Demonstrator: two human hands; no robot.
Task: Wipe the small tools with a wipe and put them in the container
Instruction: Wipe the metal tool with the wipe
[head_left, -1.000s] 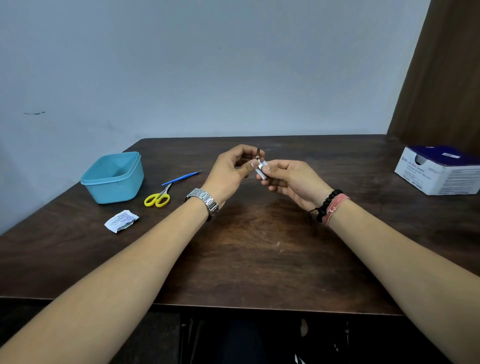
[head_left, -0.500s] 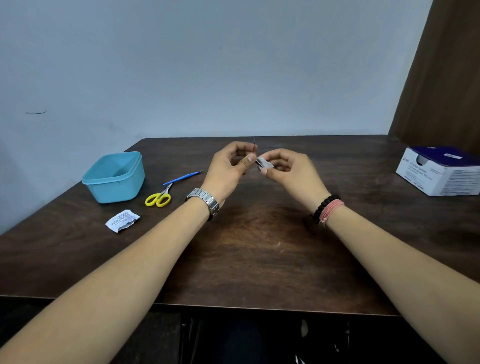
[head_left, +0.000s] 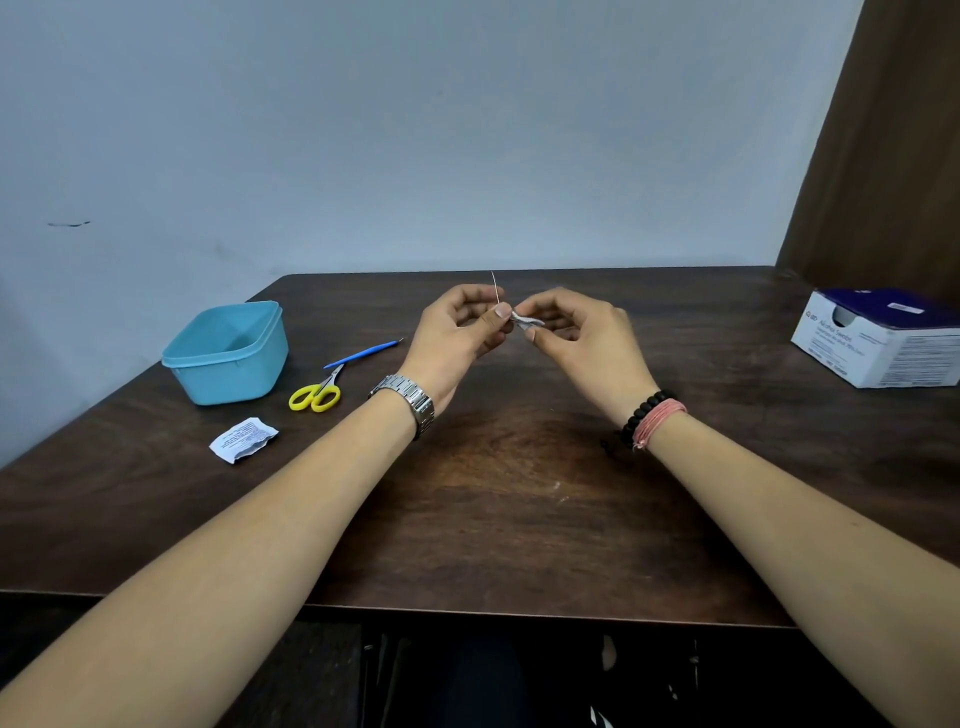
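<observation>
Left hand (head_left: 457, 332) pinches a thin tool (head_left: 496, 288), tip poking up above the fingers. Right hand (head_left: 582, 338) pinches the crumpled wipe (head_left: 525, 322) just beside it, both raised over the desk's (head_left: 519, 493) far middle.

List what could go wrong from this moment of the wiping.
1. The thin needle-like tool pinched in the left hand points up beside the right hand that holds the wipe; a slip could prick a finger.
2. It is held over the table, apart from the blue container; if dropped, it may be hard to find.
</observation>
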